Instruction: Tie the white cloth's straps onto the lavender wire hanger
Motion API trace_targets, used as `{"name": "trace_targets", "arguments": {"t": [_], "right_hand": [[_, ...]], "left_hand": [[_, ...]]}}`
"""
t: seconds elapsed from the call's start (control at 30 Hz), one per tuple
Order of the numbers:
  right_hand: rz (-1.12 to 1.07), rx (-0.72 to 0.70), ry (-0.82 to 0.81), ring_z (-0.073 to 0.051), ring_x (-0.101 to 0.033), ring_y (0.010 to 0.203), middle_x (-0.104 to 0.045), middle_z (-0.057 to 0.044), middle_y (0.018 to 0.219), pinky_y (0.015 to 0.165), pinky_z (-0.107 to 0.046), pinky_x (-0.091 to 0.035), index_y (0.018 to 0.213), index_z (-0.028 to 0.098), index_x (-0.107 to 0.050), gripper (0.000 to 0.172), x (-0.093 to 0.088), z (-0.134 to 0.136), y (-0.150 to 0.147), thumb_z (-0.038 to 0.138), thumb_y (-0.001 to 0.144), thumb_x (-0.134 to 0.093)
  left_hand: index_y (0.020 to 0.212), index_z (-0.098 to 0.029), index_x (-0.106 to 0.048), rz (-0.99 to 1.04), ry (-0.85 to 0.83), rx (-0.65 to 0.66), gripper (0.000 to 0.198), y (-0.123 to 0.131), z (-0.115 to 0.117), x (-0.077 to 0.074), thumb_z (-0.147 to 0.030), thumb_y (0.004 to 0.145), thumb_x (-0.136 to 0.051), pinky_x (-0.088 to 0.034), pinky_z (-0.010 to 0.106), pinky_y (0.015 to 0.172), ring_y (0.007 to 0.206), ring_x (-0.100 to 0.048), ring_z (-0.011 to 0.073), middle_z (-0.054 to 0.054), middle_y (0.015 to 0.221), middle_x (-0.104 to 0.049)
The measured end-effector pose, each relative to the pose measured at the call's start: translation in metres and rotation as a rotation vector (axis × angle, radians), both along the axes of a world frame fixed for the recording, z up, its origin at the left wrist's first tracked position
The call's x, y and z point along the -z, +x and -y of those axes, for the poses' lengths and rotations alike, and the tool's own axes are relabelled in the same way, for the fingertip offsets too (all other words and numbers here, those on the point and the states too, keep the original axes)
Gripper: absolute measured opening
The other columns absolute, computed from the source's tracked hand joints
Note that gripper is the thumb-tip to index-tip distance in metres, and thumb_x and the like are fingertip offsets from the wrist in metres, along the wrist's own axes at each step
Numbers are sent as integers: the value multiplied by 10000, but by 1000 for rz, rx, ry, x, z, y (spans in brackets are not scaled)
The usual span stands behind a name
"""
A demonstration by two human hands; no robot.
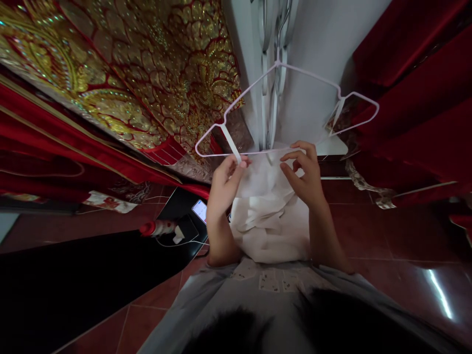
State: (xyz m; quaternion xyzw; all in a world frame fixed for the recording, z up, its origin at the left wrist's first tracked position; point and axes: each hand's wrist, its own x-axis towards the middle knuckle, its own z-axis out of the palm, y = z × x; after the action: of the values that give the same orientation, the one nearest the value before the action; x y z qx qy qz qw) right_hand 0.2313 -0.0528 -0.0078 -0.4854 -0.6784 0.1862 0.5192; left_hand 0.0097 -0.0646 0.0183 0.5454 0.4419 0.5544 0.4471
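Observation:
A pale lilac hanger point(309, 74) hangs in front of me by its hook. A white strap point(231, 142) loops over its left notch, and my left hand point(225, 184) pinches the strap's lower end between thumb and fingers. Another white strap point(337, 115) hangs from the right notch. My right hand point(304, 172) is just below the hanger's bottom bar, fingers curled but apart, with nothing visible between them. Off-white cloth point(271, 221) spreads below and between my forearms; where the straps join it cannot be made out.
Gold-beaded red garments point(158, 64) hang on the left, and dark red garments point(416, 108) on the right. Silver metal hooks point(264, 73) are behind the hanger. On a black table point(110, 275) at left are a lit phone point(199, 210), a red-capped bottle point(158, 227) and a cable.

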Motion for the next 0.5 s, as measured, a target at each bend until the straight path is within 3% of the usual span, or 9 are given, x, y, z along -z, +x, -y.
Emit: {"name": "trace_targets", "arguments": {"t": [0.1,0.17,0.23,0.3,0.4,0.5], "right_hand": [[-49,-24,26,-127,-517,757,-630,-68,1256,669,-327,-537,935,259,-709,121,2,3,-1,375,953,-683],[-63,-50,20,-125,-516,756,-644,-60,1246,662,-321,-525,912,259,-701,116,-1,4,2,371,944,-698],[-67,-62,0,-135,-543,795,-653,-59,1241,654,-315,-515,905,260,-694,122,-4,5,7,375,946,-696],[-72,-69,-16,-146,-573,843,-658,-62,1246,640,-306,-501,910,260,-690,121,-6,5,12,374,949,-691],[-79,-90,-18,-133,-573,826,-660,-60,1267,642,-300,-496,928,255,-676,97,-7,7,14,348,948,-693],[-98,-110,-9,-94,-510,729,-644,-52,1297,659,-302,-503,983,257,-665,79,-6,10,8,305,937,-707]], "left_hand": [[1055,-196,-802,164,42,41,354,-17,5,-33,-524,925,-774,-547,273,633,832,-728,204,114,986,-796],[1088,-240,-806,292,150,-119,346,-34,-3,-41,-537,925,-736,-505,253,550,834,-715,188,84,1073,-810],[1177,-310,-775,367,229,-331,344,-52,-17,-32,-553,974,-640,-538,254,623,1083,-731,205,14,1334,-766],[1238,-353,-734,377,281,-472,314,-64,-30,-12,-502,1048,-533,-546,301,721,1331,-660,248,-45,1463,-700],[1247,-331,-705,307,180,-450,248,-59,-39,15,-428,1052,-586,-511,310,684,1340,-666,270,-8,1453,-708],[1164,-236,-693,346,51,-300,360,-31,-34,21,-521,947,-734,-541,268,621,1086,-771,243,110,1224,-800]]}}
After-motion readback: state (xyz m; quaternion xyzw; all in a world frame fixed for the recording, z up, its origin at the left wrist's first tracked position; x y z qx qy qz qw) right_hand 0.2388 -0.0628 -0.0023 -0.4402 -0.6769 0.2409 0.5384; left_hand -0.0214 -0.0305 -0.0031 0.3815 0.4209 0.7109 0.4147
